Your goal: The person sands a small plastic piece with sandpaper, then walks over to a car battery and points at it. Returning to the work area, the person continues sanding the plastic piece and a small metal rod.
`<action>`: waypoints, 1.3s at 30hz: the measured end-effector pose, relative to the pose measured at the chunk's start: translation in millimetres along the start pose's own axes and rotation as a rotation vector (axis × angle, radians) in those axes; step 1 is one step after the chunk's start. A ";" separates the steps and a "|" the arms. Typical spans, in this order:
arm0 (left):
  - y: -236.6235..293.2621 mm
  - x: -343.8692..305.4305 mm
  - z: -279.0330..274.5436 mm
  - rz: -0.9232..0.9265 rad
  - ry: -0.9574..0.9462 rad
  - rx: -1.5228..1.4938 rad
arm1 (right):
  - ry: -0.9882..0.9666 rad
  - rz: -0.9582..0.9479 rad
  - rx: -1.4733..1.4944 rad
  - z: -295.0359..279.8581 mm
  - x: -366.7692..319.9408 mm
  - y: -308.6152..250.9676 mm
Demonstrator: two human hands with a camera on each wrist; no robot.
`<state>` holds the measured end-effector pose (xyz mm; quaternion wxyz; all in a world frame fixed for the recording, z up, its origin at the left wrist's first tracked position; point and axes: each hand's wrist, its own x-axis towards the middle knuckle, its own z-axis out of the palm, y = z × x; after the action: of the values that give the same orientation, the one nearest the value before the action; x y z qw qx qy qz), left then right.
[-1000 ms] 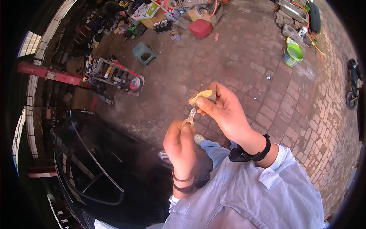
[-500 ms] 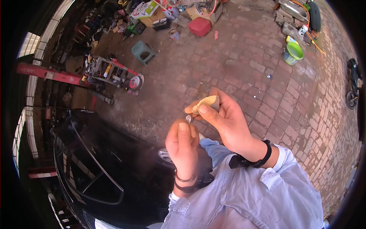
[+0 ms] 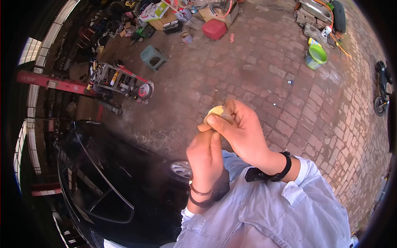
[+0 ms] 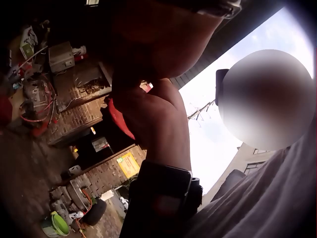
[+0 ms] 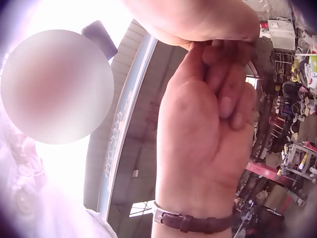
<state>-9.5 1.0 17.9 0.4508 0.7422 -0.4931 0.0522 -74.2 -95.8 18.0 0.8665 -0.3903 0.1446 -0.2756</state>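
Head view, hands (image 3: 205, 159) (image 3: 248, 134) together, yellowish piece (image 3: 216, 110) pinched, green bucket (image 3: 313, 62), contents unclear

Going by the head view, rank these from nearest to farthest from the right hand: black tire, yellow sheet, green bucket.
1. Yellow sheet: pinched in the right hand.
2. Green bucket: on the paving, ahead and to the right.
3. Black tire: beyond the bucket, at the top right of the view.

pale shirt (image 3: 281, 206) | black right wristband (image 3: 288, 166) | brown left strap (image 5: 195, 224), perhaps leather
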 end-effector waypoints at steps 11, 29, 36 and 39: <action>0.3 -5.1 -6.0 -0.350 0.054 -0.660 | -0.099 0.116 0.226 -7.9 3.1 1.9; 12.1 -0.4 -10.3 -0.035 -0.038 -0.012 | -0.012 0.069 0.112 -11.2 6.9 -10.9; 8.5 -4.5 -23.2 -0.301 -0.017 -0.382 | -0.027 -0.046 0.084 -14.7 -5.8 -14.0; 16.7 -4.7 -20.2 -0.440 0.050 -0.667 | -0.112 -0.035 0.091 -10.9 -13.5 -10.6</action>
<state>-17.5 17.0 37.6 0.6795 0.6414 -0.3012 -0.1904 -94.0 -100.0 19.4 0.8850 -0.3680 0.0766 -0.2748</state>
